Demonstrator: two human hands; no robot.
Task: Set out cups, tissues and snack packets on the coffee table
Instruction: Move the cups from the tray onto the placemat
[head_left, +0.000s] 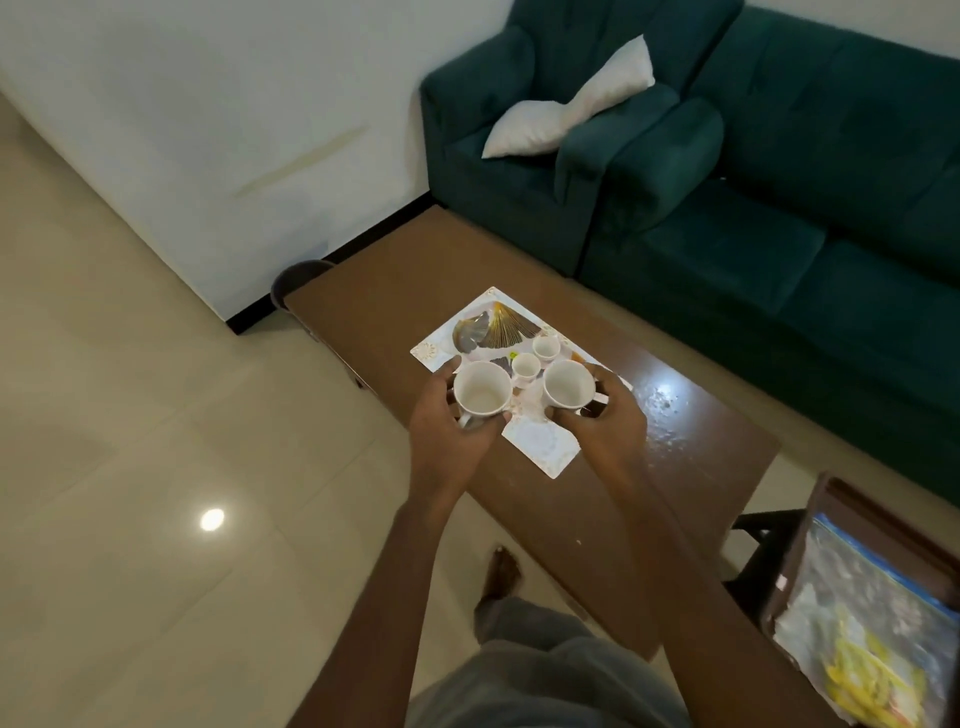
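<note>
My left hand grips a white cup with its mouth facing up, above the near left part of a patterned tray. My right hand grips a second white cup just to the right. Two smaller white cups stand on the tray beyond them. The tray lies on the brown coffee table. Snack packets lie in a dark tray at the lower right.
A green sofa with a white cushion runs along the table's far side. A dark stool stands at the table's left end. Pale tiled floor spreads to the left. My foot is beside the table.
</note>
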